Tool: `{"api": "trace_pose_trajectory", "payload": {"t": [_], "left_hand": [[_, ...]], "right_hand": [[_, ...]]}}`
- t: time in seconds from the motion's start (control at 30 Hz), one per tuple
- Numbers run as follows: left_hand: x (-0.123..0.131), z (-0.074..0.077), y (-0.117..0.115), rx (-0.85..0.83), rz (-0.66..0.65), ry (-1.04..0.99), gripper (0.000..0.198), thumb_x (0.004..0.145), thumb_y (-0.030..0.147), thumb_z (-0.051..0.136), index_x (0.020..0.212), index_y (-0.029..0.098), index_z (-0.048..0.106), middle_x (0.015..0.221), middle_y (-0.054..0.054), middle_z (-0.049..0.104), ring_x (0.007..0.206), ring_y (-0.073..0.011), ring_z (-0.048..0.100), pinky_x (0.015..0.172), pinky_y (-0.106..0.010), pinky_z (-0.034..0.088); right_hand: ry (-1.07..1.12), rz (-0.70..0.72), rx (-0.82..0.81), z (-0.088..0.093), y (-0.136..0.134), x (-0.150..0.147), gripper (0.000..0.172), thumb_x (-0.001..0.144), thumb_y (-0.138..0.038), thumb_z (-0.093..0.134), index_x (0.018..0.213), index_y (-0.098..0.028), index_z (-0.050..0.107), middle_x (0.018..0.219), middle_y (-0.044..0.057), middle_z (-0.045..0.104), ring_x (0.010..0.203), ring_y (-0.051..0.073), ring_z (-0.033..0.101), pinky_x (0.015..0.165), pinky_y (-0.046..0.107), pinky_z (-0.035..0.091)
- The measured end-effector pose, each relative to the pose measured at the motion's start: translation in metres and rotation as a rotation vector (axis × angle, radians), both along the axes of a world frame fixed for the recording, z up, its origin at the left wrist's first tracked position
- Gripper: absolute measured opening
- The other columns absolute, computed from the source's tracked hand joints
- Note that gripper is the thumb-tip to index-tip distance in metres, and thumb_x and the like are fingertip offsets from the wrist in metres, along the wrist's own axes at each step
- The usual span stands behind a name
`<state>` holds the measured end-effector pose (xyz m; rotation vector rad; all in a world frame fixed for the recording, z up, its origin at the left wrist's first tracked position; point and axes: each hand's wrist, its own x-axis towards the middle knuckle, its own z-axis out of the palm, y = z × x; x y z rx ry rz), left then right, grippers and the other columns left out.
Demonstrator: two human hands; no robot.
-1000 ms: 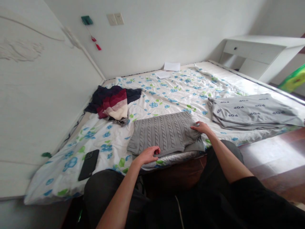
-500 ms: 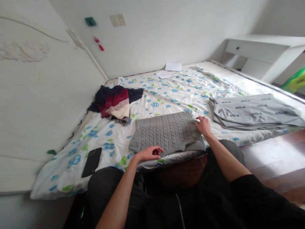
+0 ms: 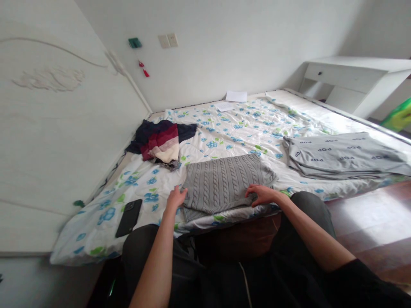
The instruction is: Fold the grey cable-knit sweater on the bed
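Grey cable-knit sweater [image 3: 224, 184], lying lengthwise across the bed [image 3: 244, 124], ahead of both hands: right hand [image 3: 263, 195] open on it, left hand [image 3: 175, 199] open just beside it.

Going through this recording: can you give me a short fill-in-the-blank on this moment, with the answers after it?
The person's right hand lies on a grey cable-knit sweater, which rests on a white quilt printed with ____ flowers. A black smartphone lies on the quilt on the person's ____ side. A folded grey cloth beside the sweater is printed with the word ____.

Answers: blue; left; POP.
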<state>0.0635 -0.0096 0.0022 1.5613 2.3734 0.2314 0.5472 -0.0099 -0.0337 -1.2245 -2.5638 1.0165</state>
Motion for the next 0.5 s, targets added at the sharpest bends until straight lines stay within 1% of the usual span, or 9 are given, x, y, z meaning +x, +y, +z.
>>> {"api": "trace_pose_trajectory", "payload": {"t": [0.07,0.1,0.13,0.23,0.3,0.37,0.43,0.5], "left_hand": [[-0.004,-0.003,0.001,-0.068,-0.009,0.004,0.051,0.112,0.04,0.058,0.153,0.013,0.069,0.154,-0.028,0.076,0.147,-0.0392,0.072,0.117,-0.044,0.056],[-0.006,-0.004,0.002,-0.077,-0.024,0.01,0.048,0.111,0.038,0.059,0.151,0.013,0.071,0.156,-0.027,0.075,0.148,-0.0387,0.072,0.118,-0.043,0.056],[-0.008,-0.006,0.002,-0.078,-0.04,0.02,0.046,0.11,0.037,0.062,0.149,0.014,0.073,0.157,-0.027,0.075,0.148,-0.0389,0.072,0.118,-0.043,0.056],[-0.018,-0.012,0.004,-0.094,-0.08,0.045,0.044,0.102,0.037,0.075,0.139,0.015,0.079,0.151,-0.028,0.078,0.143,-0.0419,0.076,0.115,-0.043,0.058],[-0.028,-0.016,0.006,-0.13,-0.107,0.043,0.041,0.095,0.039,0.081,0.13,0.017,0.083,0.141,-0.027,0.083,0.135,-0.0439,0.079,0.11,-0.044,0.06],[-0.039,-0.017,0.01,-0.168,-0.145,0.025,0.037,0.088,0.041,0.085,0.119,0.019,0.085,0.129,-0.026,0.087,0.129,-0.0454,0.082,0.106,-0.045,0.062],[-0.049,-0.016,0.017,-0.184,-0.197,-0.005,0.033,0.081,0.042,0.088,0.106,0.022,0.085,0.123,-0.022,0.089,0.127,-0.0451,0.083,0.104,-0.044,0.063],[-0.057,-0.01,0.024,-0.183,-0.223,-0.079,0.033,0.074,0.043,0.091,0.099,0.023,0.084,0.12,-0.019,0.09,0.126,-0.0437,0.083,0.104,-0.042,0.064]], "right_hand": [[-0.005,-0.006,0.0,0.003,0.001,0.002,0.029,0.085,-0.026,0.097,0.114,-0.022,0.09,0.127,0.01,0.081,0.119,0.032,0.076,0.111,0.041,0.057],[0.023,-0.011,-0.011,0.005,0.002,0.004,0.022,0.089,-0.029,0.094,0.109,-0.023,0.09,0.123,0.009,0.082,0.115,0.03,0.076,0.108,0.039,0.057],[0.069,-0.015,-0.027,0.007,0.004,0.006,0.02,0.091,-0.034,0.093,0.108,-0.023,0.09,0.12,0.008,0.084,0.113,0.029,0.077,0.106,0.038,0.058],[0.204,-0.028,-0.047,0.013,0.008,0.019,0.027,0.095,-0.047,0.091,0.108,-0.024,0.09,0.118,0.006,0.085,0.111,0.027,0.077,0.105,0.036,0.057],[0.179,-0.012,-0.073,0.013,0.01,0.027,0.031,0.092,-0.05,0.093,0.106,-0.023,0.091,0.117,0.006,0.086,0.111,0.028,0.078,0.105,0.036,0.057],[0.102,0.032,-0.14,0.01,0.011,0.031,0.034,0.088,-0.051,0.097,0.104,-0.022,0.092,0.115,0.007,0.088,0.11,0.029,0.079,0.104,0.036,0.057],[0.069,0.054,-0.22,0.006,0.014,0.031,0.038,0.087,-0.055,0.096,0.107,-0.022,0.094,0.116,0.007,0.089,0.11,0.03,0.08,0.102,0.034,0.058],[0.093,0.022,-0.271,0.003,0.02,0.029,0.044,0.091,-0.062,0.091,0.112,-0.024,0.094,0.117,0.006,0.09,0.11,0.03,0.081,0.099,0.033,0.059]]}}
